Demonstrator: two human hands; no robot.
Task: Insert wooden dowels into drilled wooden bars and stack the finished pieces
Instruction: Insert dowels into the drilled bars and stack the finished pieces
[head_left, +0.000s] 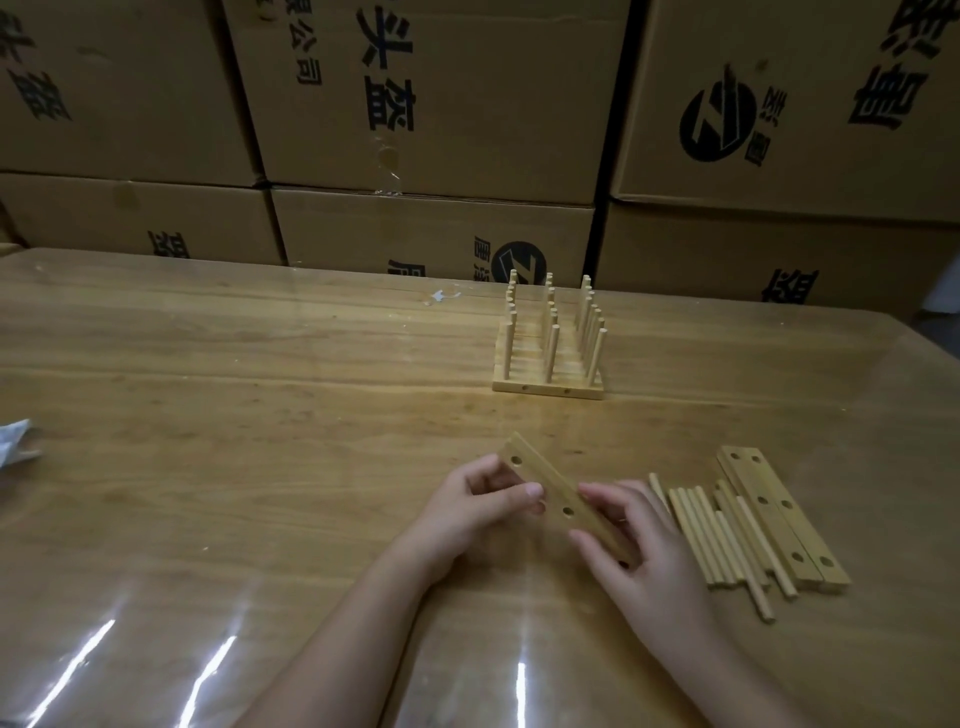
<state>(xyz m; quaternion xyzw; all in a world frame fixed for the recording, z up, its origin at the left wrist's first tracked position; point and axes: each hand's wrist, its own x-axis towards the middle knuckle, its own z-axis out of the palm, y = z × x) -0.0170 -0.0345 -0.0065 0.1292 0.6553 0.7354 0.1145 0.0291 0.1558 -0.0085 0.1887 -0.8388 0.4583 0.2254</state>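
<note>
Head view: your left hand (467, 512) and right hand (639, 551) pinch the bar (543, 472); nudging dowels (711, 535) at three o'clock could scatter them.

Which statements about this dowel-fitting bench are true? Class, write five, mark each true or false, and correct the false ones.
1. The left hand and the right hand both hold one drilled bar. True.
2. The drilled bar already carries dowels. False: its visible holes are empty.
3. Loose dowels lie right of the right hand. True.
4. The finished pieces stand left of the hands. False: they stand beyond them.
5. Two spare bars lie beside the loose dowels. True.
</note>
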